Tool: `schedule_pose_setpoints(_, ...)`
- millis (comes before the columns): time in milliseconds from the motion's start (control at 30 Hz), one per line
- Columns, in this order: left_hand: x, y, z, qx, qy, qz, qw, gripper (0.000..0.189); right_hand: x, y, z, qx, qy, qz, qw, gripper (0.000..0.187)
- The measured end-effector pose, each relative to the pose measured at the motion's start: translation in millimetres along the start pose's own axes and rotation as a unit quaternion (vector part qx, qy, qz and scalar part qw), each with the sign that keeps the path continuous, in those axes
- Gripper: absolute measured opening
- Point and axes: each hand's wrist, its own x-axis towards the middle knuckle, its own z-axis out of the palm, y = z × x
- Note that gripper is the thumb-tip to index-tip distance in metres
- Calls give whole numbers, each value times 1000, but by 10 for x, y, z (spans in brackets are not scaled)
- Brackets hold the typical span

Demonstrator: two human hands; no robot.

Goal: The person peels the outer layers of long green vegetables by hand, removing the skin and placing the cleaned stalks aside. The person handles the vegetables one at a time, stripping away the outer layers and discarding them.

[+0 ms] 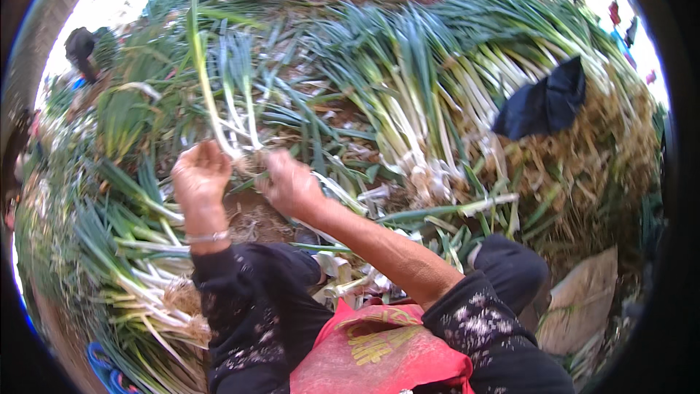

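Several long leeks (pixel 213 104) with white stems and green leaves stand upright before me, their roots between my two hands. Close against the root end at its left is my left hand (pixel 202 172), fingers curled; whether it grips a stem I cannot tell. My right hand (pixel 290 180) is blurred, its fingers bent near the roots on the other side; what it holds is hidden. A pile of leeks (pixel 410 115) lies beyond to the right, and more leeks (pixel 147 290) lie by my left forearm.
Dark cloth (pixel 541 101) rests on the leek heap at right, above a mass of dry roots (pixel 590 148). Loose leaves and peelings cover the ground around my feet. A flat brown board or cardboard piece (pixel 579 303) is at lower right. Blue items (pixel 106 366) lie at lower left.
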Motion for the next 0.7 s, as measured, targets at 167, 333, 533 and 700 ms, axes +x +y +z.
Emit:
schedule_pose_setpoints(167, -292, -171, 9, 29, -157, 4, 987, 19, -1207, 1285, -76, -43, -255, 180, 949, 26)
schedule_pose_setpoints(333, -620, -516, 294, 61, -226, -35, 972, 28, -1360, 2679, -814, -143, -143, 310, 929, 25)
schedule_pose_setpoints(533, -649, -893, 647, 124, -193, -66, 971, 30, -1088, 3841, -1108, -220, 55, 317, 921, 41)
schedule_pose_setpoints(700, -559, -1075, 786, 140, -187, -93, 968, 32, -809, 3974, -1154, -221, -64, 471, 851, 55)
